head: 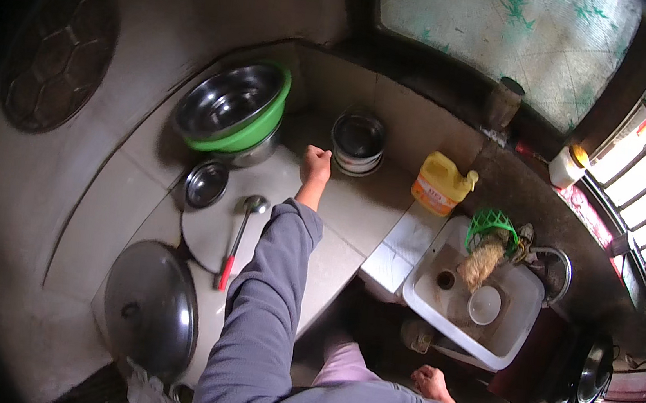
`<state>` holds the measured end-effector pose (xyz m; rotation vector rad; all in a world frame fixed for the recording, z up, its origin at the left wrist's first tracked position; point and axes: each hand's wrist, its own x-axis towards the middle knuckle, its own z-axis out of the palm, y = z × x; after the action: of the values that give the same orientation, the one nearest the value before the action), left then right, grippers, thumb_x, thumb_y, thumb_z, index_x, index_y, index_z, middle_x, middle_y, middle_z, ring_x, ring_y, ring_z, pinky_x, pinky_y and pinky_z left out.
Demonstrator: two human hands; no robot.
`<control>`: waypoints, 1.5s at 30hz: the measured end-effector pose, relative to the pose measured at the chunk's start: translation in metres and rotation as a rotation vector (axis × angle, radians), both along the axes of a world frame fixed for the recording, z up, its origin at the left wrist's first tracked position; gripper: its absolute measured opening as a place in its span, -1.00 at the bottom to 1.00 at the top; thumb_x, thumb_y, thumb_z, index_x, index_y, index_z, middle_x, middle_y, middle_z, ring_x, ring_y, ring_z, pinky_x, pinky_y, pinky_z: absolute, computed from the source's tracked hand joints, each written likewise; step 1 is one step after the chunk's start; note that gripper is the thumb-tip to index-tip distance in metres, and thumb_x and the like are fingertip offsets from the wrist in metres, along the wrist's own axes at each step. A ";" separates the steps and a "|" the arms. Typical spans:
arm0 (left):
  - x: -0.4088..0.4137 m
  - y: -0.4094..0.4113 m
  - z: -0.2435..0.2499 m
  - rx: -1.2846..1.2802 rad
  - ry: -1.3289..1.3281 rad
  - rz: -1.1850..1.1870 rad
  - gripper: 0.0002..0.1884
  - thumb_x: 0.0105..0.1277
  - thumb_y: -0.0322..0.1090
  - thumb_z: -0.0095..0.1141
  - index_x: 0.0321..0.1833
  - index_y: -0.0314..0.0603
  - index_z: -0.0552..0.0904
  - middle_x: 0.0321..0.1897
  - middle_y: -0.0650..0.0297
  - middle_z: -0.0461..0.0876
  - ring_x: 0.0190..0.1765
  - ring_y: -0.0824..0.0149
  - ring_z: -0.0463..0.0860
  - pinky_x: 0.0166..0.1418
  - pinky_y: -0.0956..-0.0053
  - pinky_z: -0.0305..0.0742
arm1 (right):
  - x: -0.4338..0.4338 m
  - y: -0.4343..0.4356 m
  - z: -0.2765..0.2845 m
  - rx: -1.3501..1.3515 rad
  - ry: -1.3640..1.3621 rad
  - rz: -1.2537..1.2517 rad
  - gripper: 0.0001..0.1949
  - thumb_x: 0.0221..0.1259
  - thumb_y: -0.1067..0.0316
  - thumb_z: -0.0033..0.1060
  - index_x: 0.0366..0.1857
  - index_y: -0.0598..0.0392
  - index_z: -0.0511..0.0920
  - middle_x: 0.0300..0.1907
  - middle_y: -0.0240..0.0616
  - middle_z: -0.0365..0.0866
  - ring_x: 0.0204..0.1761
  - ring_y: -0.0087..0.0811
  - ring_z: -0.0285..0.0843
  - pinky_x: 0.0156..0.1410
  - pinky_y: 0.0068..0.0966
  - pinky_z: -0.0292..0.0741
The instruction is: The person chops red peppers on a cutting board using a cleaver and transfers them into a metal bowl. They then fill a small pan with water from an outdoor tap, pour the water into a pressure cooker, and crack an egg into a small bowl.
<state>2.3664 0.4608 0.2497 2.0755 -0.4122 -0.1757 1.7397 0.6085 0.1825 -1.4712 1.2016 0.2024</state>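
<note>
My left hand (317,164) reaches over the tiled counter, fingers curled; whether it grips anything small cannot be told. Just right of it stands a stack of bowls (358,146) with a dark one on top. To its left, a steel basin (230,97) sits in a green plastic basin (266,127). Nearer lie a small steel bowl (206,184) and a ladle with a red handle (235,245) on a round pale board (206,242). My right hand (429,381) hangs low beside my body, below the sink, its fingers curled and partly hidden.
A large dark pot lid (149,307) lies at the left. Rightward stand a yellow detergent jug (438,184) and a sink (418,303) holding a white bowl (484,305), beside a green basket (489,222). A white jar (567,167) stands by the barred window; a pan (594,371) is far right.
</note>
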 end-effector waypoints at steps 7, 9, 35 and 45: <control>0.059 -0.083 -0.028 0.161 -0.130 -0.154 -0.71 0.13 -0.18 0.30 -0.33 -0.25 0.55 -0.46 0.04 0.65 -0.45 0.13 0.64 -0.37 0.23 0.52 | 0.091 -0.017 0.029 0.009 0.098 0.054 -0.77 0.26 0.25 0.08 -0.33 0.20 0.63 -0.49 -0.14 0.65 -0.44 -0.39 0.63 -0.27 -0.41 0.53; 0.074 -0.084 -0.045 0.058 -0.176 -0.214 -0.79 0.14 -0.28 0.27 -0.42 -0.25 0.53 -0.65 0.11 0.60 -0.68 0.25 0.62 -0.55 0.32 0.50 | 0.127 -0.031 0.028 -0.098 0.058 0.169 -0.77 0.26 0.22 0.09 -0.34 0.18 0.62 -0.50 -0.15 0.64 -0.45 -0.37 0.64 -0.30 -0.40 0.54; -0.095 0.143 -0.148 -0.130 0.014 -0.485 -0.80 0.20 -0.53 0.20 -0.17 -0.16 0.49 -0.54 0.34 0.52 -0.60 0.51 0.51 -0.65 0.60 0.38 | 0.318 -0.135 -0.049 -0.138 -0.190 -0.579 -0.86 0.13 0.39 0.32 -0.32 0.19 0.57 -0.46 -0.25 0.67 -0.41 -0.46 0.66 -0.39 -0.51 0.57; -0.075 0.131 -0.148 -0.008 0.265 -0.351 -0.86 0.08 -0.53 0.27 -0.39 -0.16 0.56 -0.60 0.31 0.62 -0.51 0.44 0.59 -0.35 0.49 0.51 | 0.327 -0.134 -0.051 -0.385 -0.062 -0.478 -0.86 0.06 0.35 0.36 -0.40 0.18 0.62 -0.50 -0.26 0.67 -0.47 -0.49 0.61 -0.29 -0.49 0.52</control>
<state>2.2918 0.5919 0.1013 1.9248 -0.6083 -0.6481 2.0664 0.4748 0.1315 -1.4487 1.5609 -0.4170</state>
